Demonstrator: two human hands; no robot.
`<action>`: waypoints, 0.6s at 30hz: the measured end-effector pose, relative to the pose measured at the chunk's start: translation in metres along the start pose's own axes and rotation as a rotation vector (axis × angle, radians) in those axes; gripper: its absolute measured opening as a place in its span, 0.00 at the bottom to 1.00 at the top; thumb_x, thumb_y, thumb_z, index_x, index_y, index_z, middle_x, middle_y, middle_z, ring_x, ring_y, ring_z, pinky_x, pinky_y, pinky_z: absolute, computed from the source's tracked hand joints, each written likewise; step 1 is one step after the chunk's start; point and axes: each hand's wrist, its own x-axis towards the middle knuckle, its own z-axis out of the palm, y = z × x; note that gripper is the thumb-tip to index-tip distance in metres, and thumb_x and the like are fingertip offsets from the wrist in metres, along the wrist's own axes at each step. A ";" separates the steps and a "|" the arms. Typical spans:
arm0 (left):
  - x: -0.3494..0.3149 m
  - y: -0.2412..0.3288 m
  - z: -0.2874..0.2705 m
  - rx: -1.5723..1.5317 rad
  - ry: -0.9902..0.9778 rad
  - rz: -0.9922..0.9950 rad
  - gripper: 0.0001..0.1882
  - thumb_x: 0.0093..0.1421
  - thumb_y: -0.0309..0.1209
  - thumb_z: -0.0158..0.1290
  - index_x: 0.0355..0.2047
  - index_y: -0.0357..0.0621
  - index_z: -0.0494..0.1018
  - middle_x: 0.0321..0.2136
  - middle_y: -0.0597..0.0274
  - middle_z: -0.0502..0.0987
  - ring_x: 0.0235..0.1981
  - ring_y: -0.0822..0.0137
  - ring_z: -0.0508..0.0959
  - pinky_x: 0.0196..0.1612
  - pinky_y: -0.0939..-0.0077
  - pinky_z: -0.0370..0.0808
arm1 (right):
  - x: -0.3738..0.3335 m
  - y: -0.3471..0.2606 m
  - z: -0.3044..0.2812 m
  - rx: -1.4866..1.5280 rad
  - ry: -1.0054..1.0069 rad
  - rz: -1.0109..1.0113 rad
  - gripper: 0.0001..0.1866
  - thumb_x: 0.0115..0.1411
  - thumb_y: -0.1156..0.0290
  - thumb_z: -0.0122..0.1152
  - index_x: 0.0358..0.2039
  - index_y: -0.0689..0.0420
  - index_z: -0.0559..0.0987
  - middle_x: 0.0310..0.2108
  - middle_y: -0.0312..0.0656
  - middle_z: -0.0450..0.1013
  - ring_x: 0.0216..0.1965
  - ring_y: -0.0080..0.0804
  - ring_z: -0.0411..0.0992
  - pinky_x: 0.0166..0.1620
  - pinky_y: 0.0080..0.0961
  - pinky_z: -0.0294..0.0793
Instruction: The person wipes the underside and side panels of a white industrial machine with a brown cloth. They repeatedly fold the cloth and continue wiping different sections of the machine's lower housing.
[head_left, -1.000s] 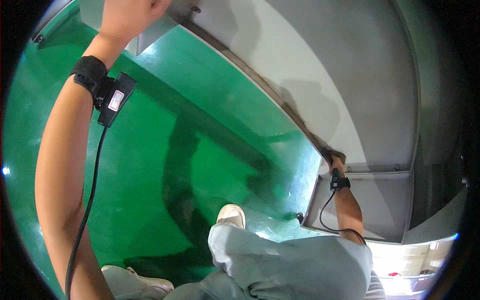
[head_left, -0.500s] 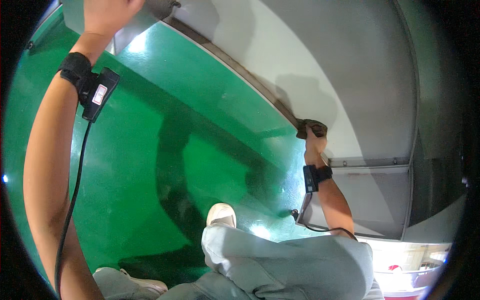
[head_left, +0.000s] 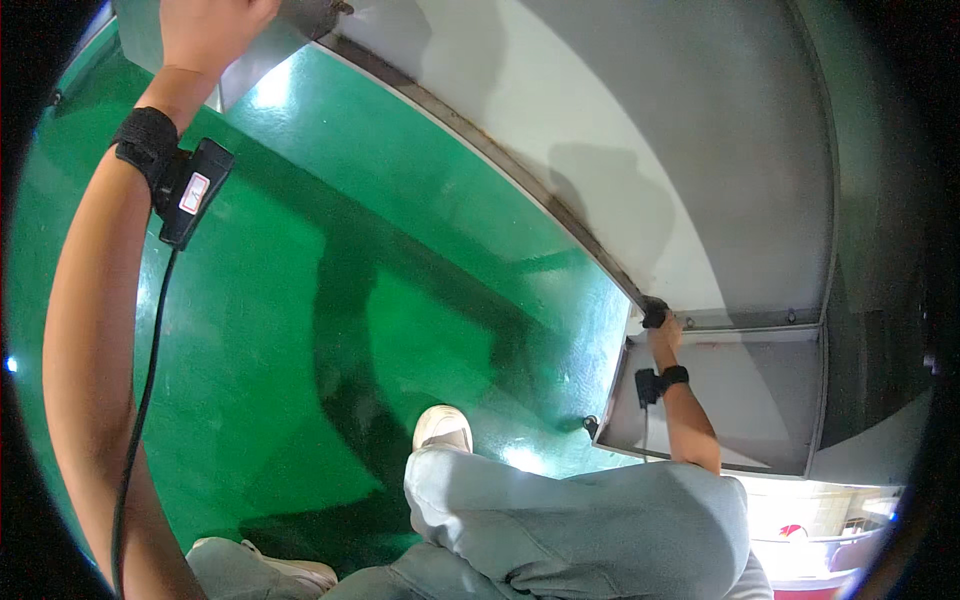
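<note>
My right hand (head_left: 665, 338) is closed on a dark brown rag (head_left: 653, 311). It presses the rag against the dirty lower edge of a large pale metal panel (head_left: 610, 190), close to the panel's near corner. My left hand (head_left: 212, 32) rests at the top left, on or just over a grey metal part (head_left: 300, 22); its fingers run out of the picture, so their grip is hidden. Each wrist wears a black strap with a small black box, and cables trail from both boxes.
Glossy green floor (head_left: 250, 330) lies below the panel. A shallow grey metal tray-like section (head_left: 750, 390) adjoins the panel's near end, with a small dark caster (head_left: 591, 425) at its corner. My light shoe (head_left: 443, 428) and bent leg are in front. A bright bin-like container (head_left: 800, 560) stands lower right.
My right hand and the rag have slid along the panel's edge, toward me and slightly right, to near the corner. The left hand has shifted only a little left.
</note>
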 end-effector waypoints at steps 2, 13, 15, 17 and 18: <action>-0.002 -0.003 0.002 0.053 0.034 0.021 0.23 0.42 0.29 0.48 0.42 0.36 0.65 0.42 0.46 0.65 0.48 0.43 0.64 0.54 0.55 0.60 | 0.009 -0.074 -0.019 0.404 -0.141 0.376 0.18 0.47 0.77 0.57 0.41 0.62 0.74 0.36 0.52 0.75 0.37 0.47 0.74 0.45 0.36 0.73; -0.004 -0.014 0.004 0.006 -0.084 0.033 0.22 0.53 0.31 0.52 0.48 0.41 0.66 0.48 0.54 0.69 0.49 0.51 0.69 0.51 0.62 0.66 | 0.003 -0.195 -0.067 0.581 0.141 -0.277 0.21 0.51 0.74 0.54 0.48 0.58 0.69 0.42 0.51 0.71 0.45 0.53 0.67 0.49 0.45 0.64; -0.005 -0.018 -0.004 -0.012 -0.123 0.066 0.22 0.52 0.31 0.51 0.48 0.41 0.66 0.48 0.54 0.69 0.49 0.51 0.68 0.52 0.61 0.65 | -0.003 -0.152 -0.058 0.495 0.020 -0.200 0.21 0.51 0.75 0.54 0.48 0.60 0.68 0.41 0.50 0.71 0.42 0.52 0.70 0.47 0.44 0.68; -0.001 -0.021 -0.004 -0.035 -0.115 0.067 0.22 0.52 0.31 0.51 0.48 0.41 0.66 0.48 0.53 0.69 0.49 0.50 0.68 0.53 0.60 0.64 | -0.009 -0.061 -0.038 0.655 -0.227 -0.015 0.20 0.52 0.75 0.53 0.47 0.60 0.69 0.41 0.48 0.72 0.40 0.48 0.72 0.44 0.41 0.71; -0.003 -0.010 0.004 -0.071 -0.094 0.045 0.22 0.52 0.31 0.51 0.48 0.41 0.66 0.48 0.53 0.68 0.49 0.50 0.68 0.53 0.59 0.64 | -0.020 0.003 -0.013 0.794 -0.369 0.093 0.19 0.53 0.74 0.53 0.47 0.59 0.70 0.41 0.47 0.72 0.40 0.45 0.73 0.43 0.39 0.72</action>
